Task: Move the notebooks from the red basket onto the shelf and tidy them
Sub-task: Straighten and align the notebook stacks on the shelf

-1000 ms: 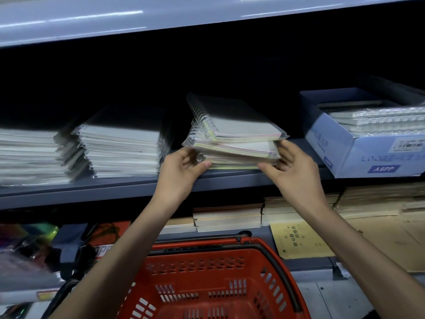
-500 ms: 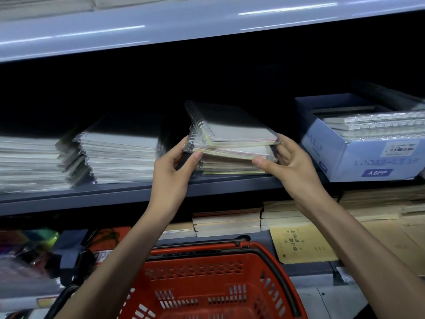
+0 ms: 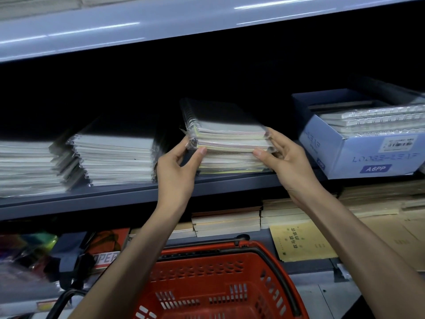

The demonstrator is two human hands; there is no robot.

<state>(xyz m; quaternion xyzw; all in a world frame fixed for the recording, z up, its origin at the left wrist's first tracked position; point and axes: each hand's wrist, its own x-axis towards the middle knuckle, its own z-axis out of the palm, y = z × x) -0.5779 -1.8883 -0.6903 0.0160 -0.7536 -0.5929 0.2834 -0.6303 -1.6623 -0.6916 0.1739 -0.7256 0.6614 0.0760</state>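
Observation:
A stack of plastic-wrapped spiral notebooks (image 3: 227, 143) sits on the grey shelf (image 3: 115, 196), at its middle. My left hand (image 3: 177, 171) grips the stack's left front corner, thumb on the front edge and fingers behind the spiral side. My right hand (image 3: 285, 162) grips the right front corner the same way, thumb in front and fingers round the side. The top notebooks lie squarely over the lower ones. The red basket (image 3: 220, 288) stands below, between my forearms; the part of its inside that shows holds nothing.
Two more notebook stacks (image 3: 115, 157) lie left of the held one. A blue cardboard box (image 3: 358, 155) of loose-leaf pads stands at the right. The upper shelf (image 3: 184, 26) overhangs. Brown paper booklets (image 3: 230, 222) and envelopes fill the lower shelf behind the basket.
The tilted top notebooks have been pressed down and squared onto the stack. Both hands rose from below the stack to its front corners, and the view has come closer.

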